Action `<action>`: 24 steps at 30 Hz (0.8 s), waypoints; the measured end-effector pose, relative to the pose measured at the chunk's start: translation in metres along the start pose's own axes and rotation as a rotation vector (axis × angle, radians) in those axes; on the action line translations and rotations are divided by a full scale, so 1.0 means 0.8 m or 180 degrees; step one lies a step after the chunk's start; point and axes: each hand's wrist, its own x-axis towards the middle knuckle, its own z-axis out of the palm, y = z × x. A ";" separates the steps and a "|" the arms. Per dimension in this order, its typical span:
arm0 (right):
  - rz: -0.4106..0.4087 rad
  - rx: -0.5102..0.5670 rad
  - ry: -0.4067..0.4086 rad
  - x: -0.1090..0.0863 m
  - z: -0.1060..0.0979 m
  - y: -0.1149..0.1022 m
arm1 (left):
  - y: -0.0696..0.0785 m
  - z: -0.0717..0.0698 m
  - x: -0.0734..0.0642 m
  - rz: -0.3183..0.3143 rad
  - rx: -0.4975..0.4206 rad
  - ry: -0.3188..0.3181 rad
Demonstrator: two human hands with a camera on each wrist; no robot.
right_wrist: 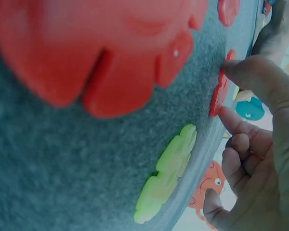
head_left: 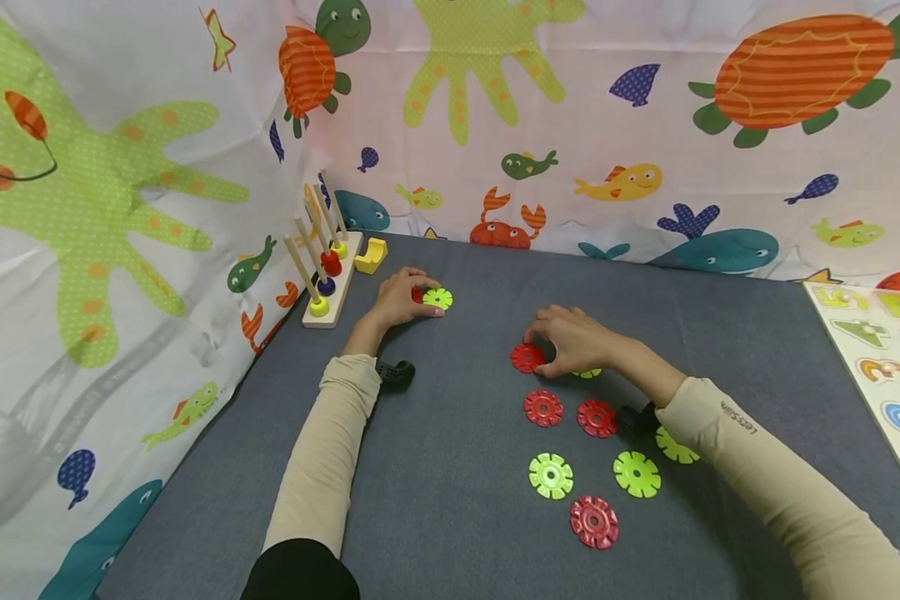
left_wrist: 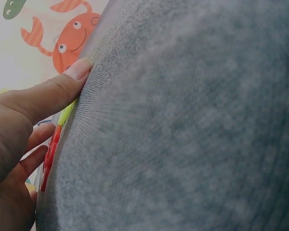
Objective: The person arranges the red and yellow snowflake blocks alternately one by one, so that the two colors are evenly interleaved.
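At the far left my left hand [head_left: 402,300] holds a pair of flat notched plastic discs close over the table, thumb on the near side and fingers on the far side. One is a green disc [head_left: 439,299]; the other, a red disc [left_wrist: 49,159], is partly hidden by the hand. My right hand [head_left: 579,340] pinches the edge of another red notched disc [head_left: 527,358] between thumb and index finger, its other fingers curled. Just behind that hand, a green disc [head_left: 588,373] is mostly covered.
Several more discs lie nearer me, among them a red disc [head_left: 543,408] and a green disc [head_left: 551,476]. A wooden peg stand [head_left: 334,307] with coloured rings and a yellow block [head_left: 371,256] are at the back left. A puzzle board [head_left: 862,367] lies at the right edge.
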 end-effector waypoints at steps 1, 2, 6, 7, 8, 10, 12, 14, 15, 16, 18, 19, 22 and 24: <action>-0.0013 -0.0032 -0.0002 0.000 -0.001 -0.002 | 0.000 0.000 0.000 0.0002 -0.0003 0.0000; -0.0045 -0.0074 0.0005 0.000 -0.001 -0.003 | 0.001 0.000 -0.001 0.0005 -0.0005 0.0000; -0.0114 -0.0201 0.0035 0.001 -0.001 -0.005 | 0.002 0.000 -0.002 0.0018 -0.0033 0.0016; -0.0146 -0.0222 0.0059 0.001 -0.001 -0.005 | 0.002 0.000 -0.002 0.0023 -0.0039 0.0019; -0.0195 -0.0248 0.0107 0.002 0.000 -0.005 | 0.003 0.000 -0.002 0.0023 -0.0045 0.0021; -0.0235 -0.0253 0.0139 0.002 0.001 -0.003 | 0.003 0.000 -0.003 0.0024 -0.0044 0.0017; -0.0237 -0.0252 0.0167 0.002 0.002 -0.001 | 0.003 0.001 -0.003 0.0022 -0.0042 0.0014; -0.0188 -0.0209 0.0182 0.001 0.001 0.000 | 0.003 0.001 -0.002 0.0020 -0.0054 0.0012; -0.0132 -0.0173 0.0167 0.001 -0.001 -0.001 | 0.003 0.001 -0.002 0.0015 -0.0059 0.0013; -0.0098 -0.0135 0.0167 0.001 -0.002 -0.003 | 0.003 0.000 -0.002 0.0008 -0.0062 0.0012; -0.0069 -0.0078 0.0143 0.006 -0.006 -0.010 | 0.004 0.000 -0.002 -0.0006 -0.0051 0.0005; -0.0082 -0.0058 0.0107 0.011 -0.007 -0.016 | 0.004 0.000 -0.002 -0.0012 -0.0039 0.0000; -0.0217 -0.0087 -0.0046 0.030 -0.009 -0.040 | 0.003 0.000 -0.002 -0.0026 -0.0021 -0.0001; -0.0305 -0.0199 -0.0188 0.044 -0.007 -0.053 | 0.002 0.002 -0.001 -0.0033 -0.0029 -0.0005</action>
